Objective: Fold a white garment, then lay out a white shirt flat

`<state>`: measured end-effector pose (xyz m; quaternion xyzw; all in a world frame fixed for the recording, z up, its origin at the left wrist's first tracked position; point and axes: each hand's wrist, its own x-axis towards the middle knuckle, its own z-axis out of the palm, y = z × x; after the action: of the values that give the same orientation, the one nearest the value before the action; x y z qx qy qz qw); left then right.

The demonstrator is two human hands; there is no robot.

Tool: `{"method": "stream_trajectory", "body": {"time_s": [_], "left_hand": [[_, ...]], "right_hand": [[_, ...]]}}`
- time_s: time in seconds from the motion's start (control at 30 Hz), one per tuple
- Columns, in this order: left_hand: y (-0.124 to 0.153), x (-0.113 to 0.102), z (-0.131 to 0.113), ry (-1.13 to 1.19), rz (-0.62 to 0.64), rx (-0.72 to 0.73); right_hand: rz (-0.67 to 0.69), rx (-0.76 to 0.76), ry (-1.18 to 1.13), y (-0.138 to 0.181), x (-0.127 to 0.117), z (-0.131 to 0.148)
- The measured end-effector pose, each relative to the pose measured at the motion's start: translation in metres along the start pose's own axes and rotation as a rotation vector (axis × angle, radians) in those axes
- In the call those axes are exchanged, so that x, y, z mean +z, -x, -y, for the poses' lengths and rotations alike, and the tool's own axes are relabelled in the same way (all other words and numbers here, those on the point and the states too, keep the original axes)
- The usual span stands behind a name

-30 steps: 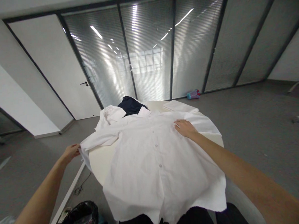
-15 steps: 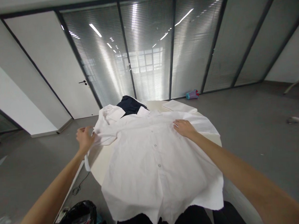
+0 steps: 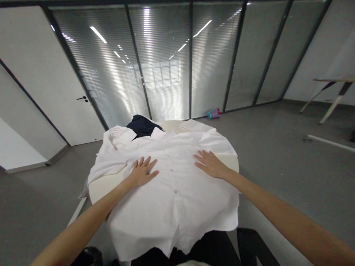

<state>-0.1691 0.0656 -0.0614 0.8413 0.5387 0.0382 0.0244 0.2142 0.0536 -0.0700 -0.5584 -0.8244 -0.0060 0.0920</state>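
A white button-up shirt (image 3: 169,211) lies spread over a round white table (image 3: 102,188), its hem hanging off the near edge towards me. My left hand (image 3: 142,171) rests flat on the shirt's left half, fingers spread. On the right half, my right hand (image 3: 210,163) also lies flat with its fingers apart. Between the hands runs the row of buttons. The left sleeve (image 3: 108,163) stretches out over the table's left side, and the right sleeve (image 3: 222,144) reaches the right edge.
Behind the shirt's collar sit a dark navy cloth (image 3: 143,126) and a folded white cloth (image 3: 197,126). A black-lined bin (image 3: 86,262) stands at the lower left. A blue and purple basket (image 3: 214,113) lies by the glass wall. Another table (image 3: 337,81) is at the right.
My left hand has let go of the left sleeve's end and moved right onto the shirt's front. My right hand has slid slightly down the shirt. The view has turned right.
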Motion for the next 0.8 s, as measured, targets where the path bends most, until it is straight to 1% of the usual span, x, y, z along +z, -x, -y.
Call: {"method": "stream_trajectory", "body": {"time_s": [0.1,0.13,0.2,0.27,0.3,0.37,0.4,0.47,0.53,0.57,0.6,0.63,0.7,0.73,0.8], "left_hand": [[-0.004,-0.002,0.0,0.017,-0.018,0.008],[-0.003,-0.004,-0.001,0.041,-0.048,0.021],[0.007,-0.01,-0.005,0.121,-0.154,0.068],[0.029,-0.018,-0.007,0.217,-0.266,0.097],[0.045,-0.022,-0.007,0.256,-0.301,0.082],[0.087,-0.027,-0.004,0.299,-0.332,-0.024],[0.11,-0.028,0.0,0.302,-0.346,-0.099],[0.157,-0.024,0.009,0.318,-0.42,-0.254],[0.198,-0.014,0.017,0.382,-0.5,-0.421],[0.215,-0.007,0.019,0.427,-0.519,-0.495],[0.227,0.001,0.02,0.482,-0.508,-0.554],[0.236,0.009,0.018,0.55,-0.462,-0.592],[0.245,0.024,0.008,0.734,-0.304,-0.601],[0.245,0.03,0.001,0.849,-0.228,-0.572],[0.242,0.039,-0.011,1.077,-0.141,-0.489]], "right_hand": [[-0.163,-0.026,0.001,0.012,-0.006,-0.001],[-0.226,-0.024,-0.005,0.02,-0.009,-0.001],[-0.349,0.002,-0.037,0.042,-0.016,-0.001],[-0.458,0.067,-0.077,0.075,-0.022,-0.003],[-0.498,0.114,-0.095,0.093,-0.023,-0.005],[-0.523,0.22,-0.142,0.13,-0.02,-0.009],[-0.505,0.266,-0.187,0.145,-0.017,-0.011],[-0.399,0.302,-0.356,0.168,-0.008,-0.012],[-0.234,0.285,-0.605,0.18,0.002,-0.008],[-0.148,0.273,-0.737,0.182,0.006,-0.005],[-0.072,0.267,-0.858,0.182,0.01,-0.001],[-0.016,0.272,-0.961,0.182,0.013,0.004],[0.055,0.298,-1.11,0.179,0.015,0.012],[0.076,0.312,-1.158,0.178,0.014,0.014],[0.117,0.339,-1.212,0.178,0.011,0.014]]}}
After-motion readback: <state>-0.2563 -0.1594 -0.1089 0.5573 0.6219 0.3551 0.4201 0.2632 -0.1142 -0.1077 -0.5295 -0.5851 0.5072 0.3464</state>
